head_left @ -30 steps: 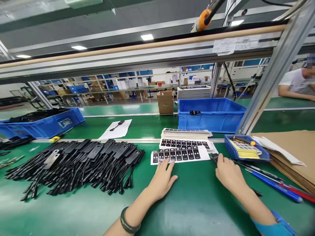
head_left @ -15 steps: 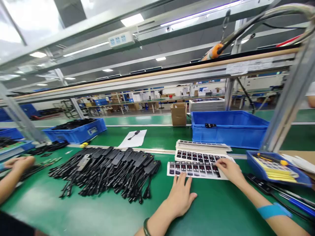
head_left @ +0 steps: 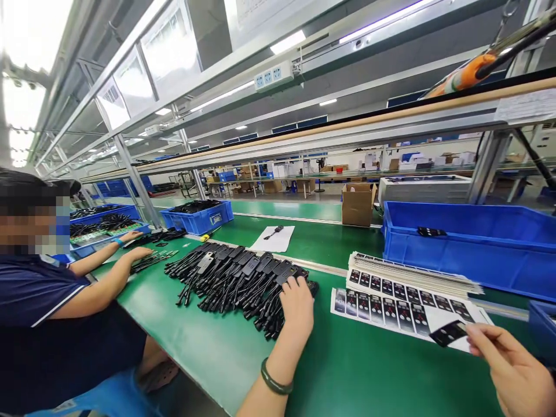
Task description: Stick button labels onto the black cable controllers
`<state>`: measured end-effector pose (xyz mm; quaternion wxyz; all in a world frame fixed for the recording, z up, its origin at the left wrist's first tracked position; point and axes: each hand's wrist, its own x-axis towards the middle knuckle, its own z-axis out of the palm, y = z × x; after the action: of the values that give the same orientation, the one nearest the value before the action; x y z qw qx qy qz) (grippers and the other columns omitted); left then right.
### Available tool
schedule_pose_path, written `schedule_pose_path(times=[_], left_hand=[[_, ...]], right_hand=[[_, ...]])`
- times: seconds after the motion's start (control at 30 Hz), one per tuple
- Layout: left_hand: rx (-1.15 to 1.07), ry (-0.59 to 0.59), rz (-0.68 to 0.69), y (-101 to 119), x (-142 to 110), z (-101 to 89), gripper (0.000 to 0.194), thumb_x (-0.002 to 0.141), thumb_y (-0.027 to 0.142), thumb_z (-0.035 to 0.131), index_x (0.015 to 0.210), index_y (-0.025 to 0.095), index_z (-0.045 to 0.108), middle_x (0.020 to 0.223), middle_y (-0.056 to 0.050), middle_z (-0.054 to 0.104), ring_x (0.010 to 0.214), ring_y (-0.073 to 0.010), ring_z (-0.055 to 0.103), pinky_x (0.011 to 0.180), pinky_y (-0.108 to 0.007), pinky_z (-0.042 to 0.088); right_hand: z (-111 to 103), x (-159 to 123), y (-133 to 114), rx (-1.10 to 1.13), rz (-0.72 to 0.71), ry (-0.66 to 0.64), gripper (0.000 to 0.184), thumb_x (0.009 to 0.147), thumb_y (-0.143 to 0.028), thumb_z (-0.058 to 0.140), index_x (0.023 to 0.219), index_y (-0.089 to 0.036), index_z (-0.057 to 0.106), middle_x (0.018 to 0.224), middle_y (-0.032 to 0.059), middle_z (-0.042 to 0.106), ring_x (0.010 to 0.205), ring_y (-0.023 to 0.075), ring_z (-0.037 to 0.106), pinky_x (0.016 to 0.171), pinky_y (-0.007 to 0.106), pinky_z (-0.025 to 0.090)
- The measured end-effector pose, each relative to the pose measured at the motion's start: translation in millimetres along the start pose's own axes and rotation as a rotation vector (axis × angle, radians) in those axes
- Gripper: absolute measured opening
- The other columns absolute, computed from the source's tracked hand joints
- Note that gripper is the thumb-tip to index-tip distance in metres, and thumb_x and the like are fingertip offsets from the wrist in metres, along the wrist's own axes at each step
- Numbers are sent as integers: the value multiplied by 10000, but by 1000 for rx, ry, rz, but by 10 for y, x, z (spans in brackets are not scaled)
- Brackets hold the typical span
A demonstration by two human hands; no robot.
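My right hand point(head_left: 510, 362) pinches a black printed sticker point(head_left: 448, 333) by its right end, raised over the right part of the front label sheet point(head_left: 382, 313). A bare white backing patch shows on that sheet, beside its row of black stickers. My left hand point(head_left: 297, 304) reaches over the right end of a pile of black cabled devices point(head_left: 243, 272). Its fingers are bent and slightly apart on a flat black casing; whether they grip it is hidden. Behind the front sheet lies a stack of similar label sheets point(head_left: 408, 278).
A blue bin point(head_left: 469, 249) stands behind the sheets, a cardboard box point(head_left: 357, 205) beside it. White paper point(head_left: 274, 238) with one cabled device lies behind the pile. At left a co-worker point(head_left: 56, 301) handles parts near another blue bin point(head_left: 204, 217).
My right hand has lifted a sticker from the front sheet and moved right and nearer. My left hand has left the sheet's edge for the device pile. The view has swung left.
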<state>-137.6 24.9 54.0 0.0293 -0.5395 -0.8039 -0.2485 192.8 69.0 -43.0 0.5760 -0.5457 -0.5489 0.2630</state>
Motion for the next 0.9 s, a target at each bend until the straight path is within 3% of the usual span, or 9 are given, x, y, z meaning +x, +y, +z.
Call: schedule_pose_path(times=[0.13,0.33,0.4,0.47,0.5,0.57,0.63,0.77,0.9], left_hand=[[-60,-45,-77,-149,48,-85,350,730,49,516,1074,66,458,1087,-208,412,965,-334,523,848,-522,473],[-443,-202,50,78,-111,-74,478,786,171,534,1237,195,376,1138,-103,464,1072,-217,486,1011,-396,404],[-597,-341,99,229,-255,9,422,783,261,588,1177,210,445,1008,-49,513,931,-146,521,902,-285,461],[-796,-536,78,388,-442,128,377,780,394,599,1077,181,512,813,-11,492,669,-76,476,638,-189,454],[-953,-652,24,463,-542,190,437,763,468,608,1066,169,509,759,5,458,592,-49,421,542,-154,398],[-1396,-882,-221,589,-723,295,576,658,514,725,1044,151,499,743,12,436,562,-25,388,479,-116,331],[-1623,-1000,-386,671,-853,356,626,588,440,798,1043,138,492,780,-16,483,587,-33,438,494,-111,375],[-1553,-1072,-344,713,-942,376,562,579,240,761,1062,128,498,882,-82,572,672,-93,558,603,-150,498],[-1497,-1132,-276,694,-940,380,630,599,219,753,1151,168,455,866,-96,602,742,-156,620,653,-175,530]], right_hand=[[83,-208,-412,106,120,-37,323,707,-592,599,814,-292,548,861,75,552,730,274,536,736,473,420],[102,-302,-483,202,43,-93,346,745,-549,602,828,-225,514,724,12,490,619,167,486,591,308,417],[120,-356,-550,198,6,-120,321,779,-515,591,824,-211,500,684,5,472,597,149,470,568,277,412],[145,-410,-632,201,-22,-152,304,798,-488,587,823,-200,492,687,3,465,569,131,462,545,259,410],[159,-433,-666,211,-29,-173,295,808,-474,584,828,-195,492,702,4,463,558,121,462,532,252,408],[186,-467,-707,248,-23,-224,278,827,-451,575,831,-187,490,723,2,452,539,103,460,512,239,399],[207,-487,-718,318,14,-270,268,841,-438,568,832,-184,484,731,-4,437,530,88,450,490,226,389],[221,-505,-740,419,106,-308,270,847,-431,571,819,-182,471,725,-21,410,506,62,413,455,199,354],[215,-529,-806,322,154,-361,284,835,-426,591,803,-169,474,692,-29,437,459,45,383,438,192,324]])
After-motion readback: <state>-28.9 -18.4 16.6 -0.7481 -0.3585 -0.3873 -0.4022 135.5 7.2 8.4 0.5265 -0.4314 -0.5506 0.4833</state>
